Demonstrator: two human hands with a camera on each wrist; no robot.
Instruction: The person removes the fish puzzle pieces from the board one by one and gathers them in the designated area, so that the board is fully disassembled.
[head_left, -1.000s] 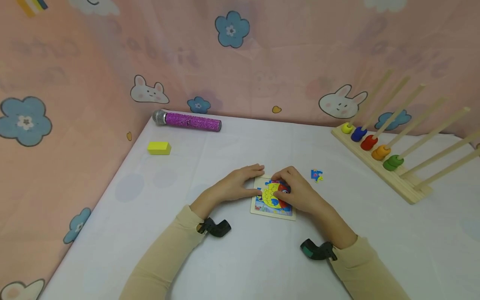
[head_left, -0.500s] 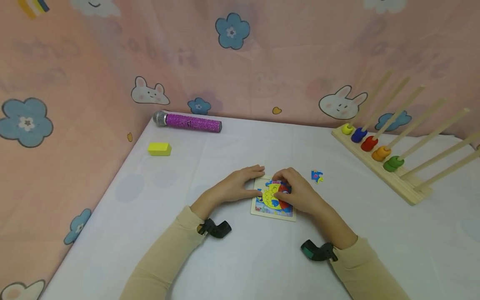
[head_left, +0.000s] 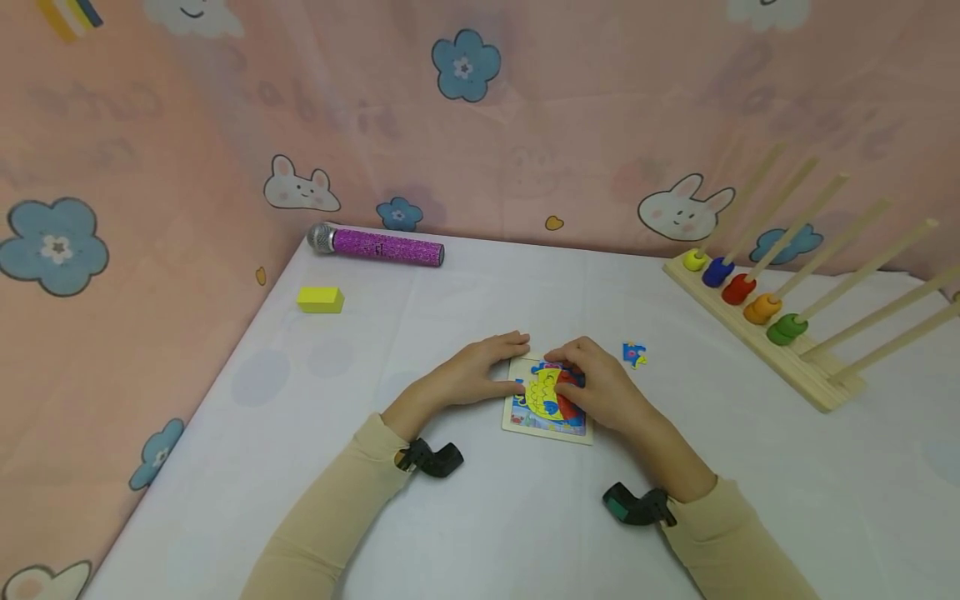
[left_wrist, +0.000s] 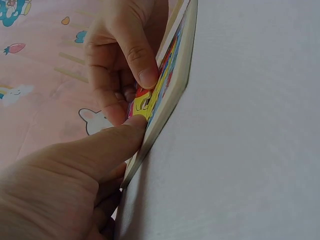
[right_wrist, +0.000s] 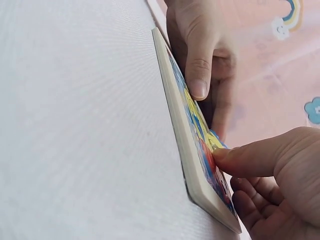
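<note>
A wooden-framed jigsaw puzzle [head_left: 547,432] with a yellow and red fish picture lies flat on the table between both hands. From the left, my left hand [head_left: 472,369] steadies it, thumb resting on the edge and the other fingers extended along the far-left corner. My right hand [head_left: 603,383] is over the right part, pinching a yellow puzzle piece [right_wrist: 216,141] that stands tilted above the picture in the right wrist view. Its fingers hide part of the fish. Beyond that hand lies a loose blue puzzle piece [head_left: 633,354] with yellow and pink marks.
A purple glittery microphone [head_left: 386,247] lies at the back left, with a yellow block [head_left: 321,300] in front of it. At the right stands a wooden bead rack [head_left: 825,387] with tall pegs and coloured beads. A pink patterned cloth [head_left: 525,125] hangs behind the white table.
My right thumb has shifted slightly to the right over the puzzle. My left hand stays in place, and the loose blue piece has not moved.
</note>
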